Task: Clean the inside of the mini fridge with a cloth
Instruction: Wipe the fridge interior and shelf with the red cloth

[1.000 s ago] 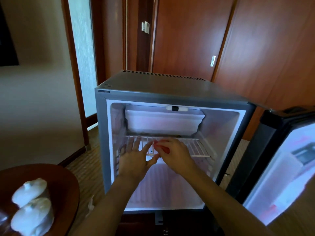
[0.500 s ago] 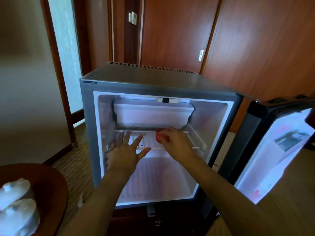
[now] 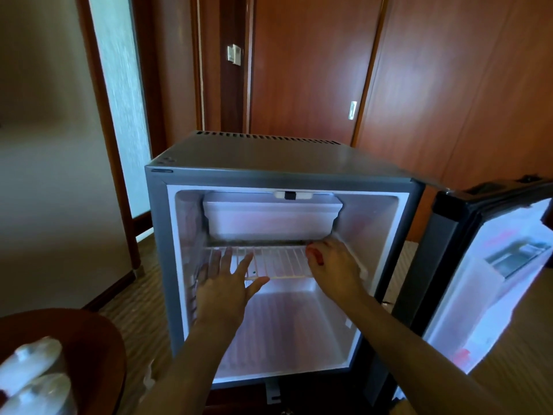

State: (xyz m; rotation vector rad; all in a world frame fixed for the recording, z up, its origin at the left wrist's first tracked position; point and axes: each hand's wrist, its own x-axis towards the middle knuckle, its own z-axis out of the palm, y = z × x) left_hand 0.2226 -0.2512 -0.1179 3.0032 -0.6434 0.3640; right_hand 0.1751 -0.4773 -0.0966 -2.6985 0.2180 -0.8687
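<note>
1. Mini fridge [image 3: 299,163] stands on the floor in front of us with its door [image 3: 490,265] swung open to our right; the door's far edge runs out of view.
2. We rest our left hand [image 3: 224,289] flat on the front left of the wire shelf [image 3: 278,260], fingers straight and spread wide, thumb out to the side.
3. Our right hand [image 3: 335,268] reaches to the shelf's right end, fingers curled round a red cloth [image 3: 314,255] — only a small patch of it shows past the knuckles, so we cannot tell its shape.
4. A white freezer box [image 3: 272,218] hangs just above the shelf; the shelf's back edge is lost in shadow beneath it.
5. At the lower left a round wooden table [image 3: 98,348] is cut off by the frame, and two white lidded pots [image 3: 33,381] on it are blurred — we cannot make out more.
6. Wooden doors [image 3: 311,70] stand behind the fridge.
</note>
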